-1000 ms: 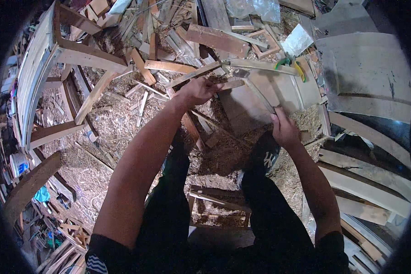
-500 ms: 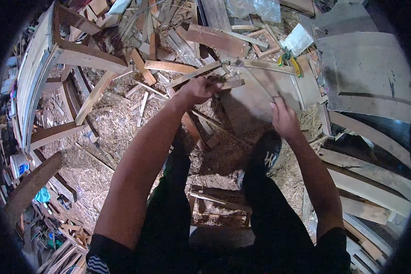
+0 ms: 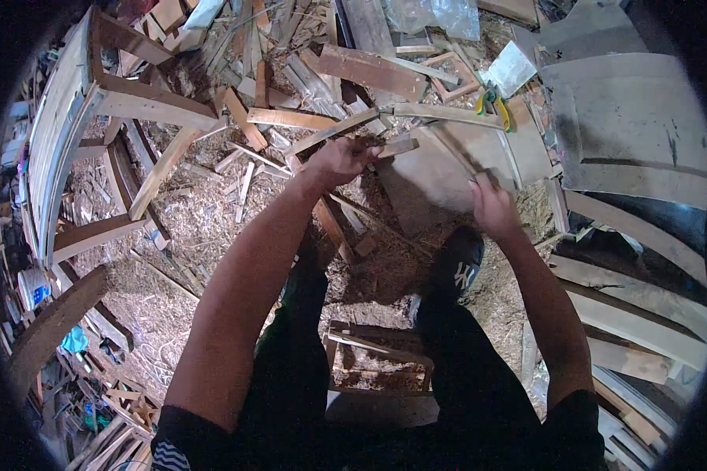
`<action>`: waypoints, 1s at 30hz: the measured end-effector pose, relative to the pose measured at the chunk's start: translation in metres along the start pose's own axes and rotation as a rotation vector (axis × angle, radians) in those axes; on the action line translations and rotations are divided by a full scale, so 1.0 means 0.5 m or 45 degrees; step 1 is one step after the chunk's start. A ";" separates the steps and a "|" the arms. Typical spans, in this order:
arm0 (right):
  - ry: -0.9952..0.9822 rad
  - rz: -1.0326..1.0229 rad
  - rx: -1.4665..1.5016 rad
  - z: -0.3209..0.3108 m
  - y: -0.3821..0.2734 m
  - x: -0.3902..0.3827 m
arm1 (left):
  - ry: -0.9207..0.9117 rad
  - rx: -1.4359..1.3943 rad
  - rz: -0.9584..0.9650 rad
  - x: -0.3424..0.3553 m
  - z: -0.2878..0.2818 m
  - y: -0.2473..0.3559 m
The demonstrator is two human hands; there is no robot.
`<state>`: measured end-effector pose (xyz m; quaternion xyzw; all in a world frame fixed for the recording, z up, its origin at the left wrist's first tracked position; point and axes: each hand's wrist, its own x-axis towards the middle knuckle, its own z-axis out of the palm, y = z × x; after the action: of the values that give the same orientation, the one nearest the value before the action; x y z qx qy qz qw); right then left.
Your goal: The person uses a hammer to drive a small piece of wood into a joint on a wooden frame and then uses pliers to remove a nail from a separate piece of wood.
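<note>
My left hand (image 3: 344, 161) is closed around a short wooden block (image 3: 401, 147), whose end sticks out to the right of the fingers. Just beyond it lies a narrow wood strip (image 3: 334, 131), and a second strip (image 3: 448, 115) extends rightward from near its far end. My right hand (image 3: 494, 206) grips the slim wooden handle of what looks like a hammer (image 3: 452, 151). That handle slants away to the upper left, over a flat brown board (image 3: 424, 177); its head is hard to make out. Yellow-and-green pliers (image 3: 495, 108) lie beyond the right hand.
Wood offcuts (image 3: 373, 69) and shavings litter the ground ahead. A wooden frame piece (image 3: 157, 100) stands at the left. Curved panels (image 3: 628, 118) and boards (image 3: 636, 306) crowd the right. A small wooden stool or frame (image 3: 381, 345) sits between my legs, near my dark shoe (image 3: 457, 259).
The hammer's handle has shifted slightly, and its far end no longer shows distinctly. My right hand has moved a little right and down. The left hand keeps its hold on the wooden block.
</note>
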<state>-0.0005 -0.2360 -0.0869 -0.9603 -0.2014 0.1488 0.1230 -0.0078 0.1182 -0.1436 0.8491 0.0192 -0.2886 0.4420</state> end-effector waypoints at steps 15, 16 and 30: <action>-0.075 -0.016 -0.013 -0.023 -0.003 0.019 | 0.121 -0.128 0.237 -0.006 0.004 0.007; -0.006 -0.027 0.006 -0.020 0.000 0.019 | 0.064 -0.146 0.133 -0.009 0.003 0.010; -0.076 -0.045 -0.027 -0.033 -0.010 0.013 | 0.097 0.166 -0.058 -0.008 0.000 0.018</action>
<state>0.0087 -0.2317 -0.0717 -0.9530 -0.2234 0.1731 0.1091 -0.0087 0.1136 -0.1351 0.8859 0.0364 -0.2665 0.3780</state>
